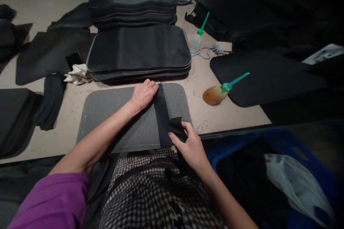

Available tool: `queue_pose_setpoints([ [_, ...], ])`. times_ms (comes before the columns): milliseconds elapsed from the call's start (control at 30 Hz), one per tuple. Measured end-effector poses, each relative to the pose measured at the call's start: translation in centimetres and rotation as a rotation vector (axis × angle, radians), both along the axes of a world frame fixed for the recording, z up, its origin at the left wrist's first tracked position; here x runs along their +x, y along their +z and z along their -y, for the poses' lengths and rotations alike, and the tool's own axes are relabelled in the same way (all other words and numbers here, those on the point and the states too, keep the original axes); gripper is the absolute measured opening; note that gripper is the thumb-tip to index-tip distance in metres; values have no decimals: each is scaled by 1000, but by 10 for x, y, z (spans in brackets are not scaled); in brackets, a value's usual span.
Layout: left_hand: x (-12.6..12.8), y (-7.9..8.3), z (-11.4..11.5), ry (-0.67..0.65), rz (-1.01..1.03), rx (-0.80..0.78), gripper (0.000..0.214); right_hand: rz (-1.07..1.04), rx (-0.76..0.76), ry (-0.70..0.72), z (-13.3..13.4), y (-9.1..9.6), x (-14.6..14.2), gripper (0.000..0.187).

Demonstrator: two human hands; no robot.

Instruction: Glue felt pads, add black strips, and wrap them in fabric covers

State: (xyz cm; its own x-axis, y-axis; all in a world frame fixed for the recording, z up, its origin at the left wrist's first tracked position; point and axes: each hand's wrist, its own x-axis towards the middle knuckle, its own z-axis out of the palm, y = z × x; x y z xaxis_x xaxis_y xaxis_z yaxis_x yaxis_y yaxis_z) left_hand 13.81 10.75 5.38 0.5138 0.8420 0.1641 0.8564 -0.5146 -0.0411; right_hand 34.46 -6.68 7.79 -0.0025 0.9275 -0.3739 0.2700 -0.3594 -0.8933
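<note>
A grey panel (120,114) with rounded corners lies flat at the table's front edge. Across its right part runs a black fabric strip (162,114), from the far edge down to the near one. My left hand (144,94) is closed at the strip's far end, fingertips at its edge. Near the panel's close right corner, my right hand (189,145) pinches the strip's loose, folded part between thumb and fingers. Some of that fabric is hidden behind the right hand.
Stacked black panels (139,48) stand just beyond the grey one. A glue bottle (215,94) with amber liquid lies tilted to the right; a paler bottle (196,41) stands farther back. Black strips (49,102) lie left. A blue crate (215,159) sits below the table at right.
</note>
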Motion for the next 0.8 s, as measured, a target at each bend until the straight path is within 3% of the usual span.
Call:
queue_pose_setpoints([
  [200,-8,-4,26,-50,87,34,34,21,17,84,3,0,-1,39],
  [367,-8,-7,34,-49,124,50,43,109,28,156,1,3,-9,37],
  [467,-8,-8,35,-44,139,51,49,253,76,248,0,2,-13,31],
  [633,-9,-11,37,-41,137,68,53,652,290,429,1,-3,-18,29],
  [800,-11,-15,39,-35,164,73,54,945,331,544,5,3,-23,24],
])
